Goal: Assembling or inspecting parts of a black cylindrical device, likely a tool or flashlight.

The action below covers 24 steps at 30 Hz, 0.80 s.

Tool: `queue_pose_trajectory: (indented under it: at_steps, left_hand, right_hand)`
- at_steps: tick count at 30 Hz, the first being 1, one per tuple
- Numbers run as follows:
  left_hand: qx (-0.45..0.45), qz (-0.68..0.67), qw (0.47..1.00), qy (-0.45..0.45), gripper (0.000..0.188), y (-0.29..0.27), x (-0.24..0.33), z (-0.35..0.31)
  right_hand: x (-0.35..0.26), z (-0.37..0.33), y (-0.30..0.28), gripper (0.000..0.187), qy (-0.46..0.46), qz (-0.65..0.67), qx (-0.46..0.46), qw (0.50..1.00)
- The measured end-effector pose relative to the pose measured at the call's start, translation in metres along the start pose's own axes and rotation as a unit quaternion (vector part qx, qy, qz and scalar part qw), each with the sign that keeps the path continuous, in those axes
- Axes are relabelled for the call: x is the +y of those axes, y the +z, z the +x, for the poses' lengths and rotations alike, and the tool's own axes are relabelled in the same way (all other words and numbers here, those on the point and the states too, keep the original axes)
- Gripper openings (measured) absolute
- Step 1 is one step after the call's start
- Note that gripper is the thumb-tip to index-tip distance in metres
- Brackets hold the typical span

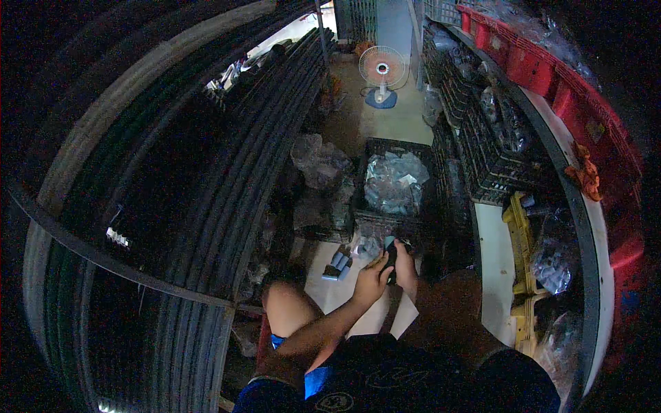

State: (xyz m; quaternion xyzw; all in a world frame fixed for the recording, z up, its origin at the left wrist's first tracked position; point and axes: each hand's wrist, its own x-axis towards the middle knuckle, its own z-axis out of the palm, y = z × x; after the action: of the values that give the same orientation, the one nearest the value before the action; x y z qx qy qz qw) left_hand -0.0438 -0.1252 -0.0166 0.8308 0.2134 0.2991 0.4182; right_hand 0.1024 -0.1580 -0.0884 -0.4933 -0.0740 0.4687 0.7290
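Observation:
My two hands are close together over the floor between my legs. My left hand (373,281) is closed, its fingers against a small dark object with a pale blue-grey upper end (390,242). From the other side my right hand (406,267) grips the same object; shadow and fingers hide its exact kind. Several short blue-grey tube-like pieces (337,264) lie together on the light floor, left of my hands. A clear plastic bag (366,249) rests just beyond my left hand, touching the crate's near side.
A black crate (394,219) of bagged pale pieces stands ahead. Clear bags (318,162) are heaped to its left. Long dark pipes (227,158) fill a left rack. Stacked crates (492,165), yellow bins (521,237) and red bins (551,76) line the right. A fan (383,72) stands far ahead.

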Motion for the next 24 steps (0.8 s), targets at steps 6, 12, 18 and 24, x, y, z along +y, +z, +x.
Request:
queue_pose_trajectory:
  at_steps: [6,12,18,24]
  left_hand:
    - [0.048,-0.050,0.993,-0.093,0.033,-0.012,-0.008,0.007]
    - [-0.015,-0.214,0.967,-0.138,0.054,-0.006,-0.024,0.005]
    - [0.012,-0.116,0.989,-0.092,0.061,0.003,-0.013,-0.002]
    - [0.006,-0.183,0.961,-0.207,0.047,-0.001,-0.009,0.005]
  right_hand:
    - [-0.022,-0.018,0.027,0.045,-0.130,-0.077,-0.044,0.988]
    - [-0.041,-0.031,0.046,0.061,-0.050,-0.171,0.039,0.983]
    - [-0.037,-0.027,0.046,0.061,-0.058,-0.194,0.179,0.963]
    - [-0.041,-0.025,0.046,0.053,-0.031,-0.138,0.204,0.969]
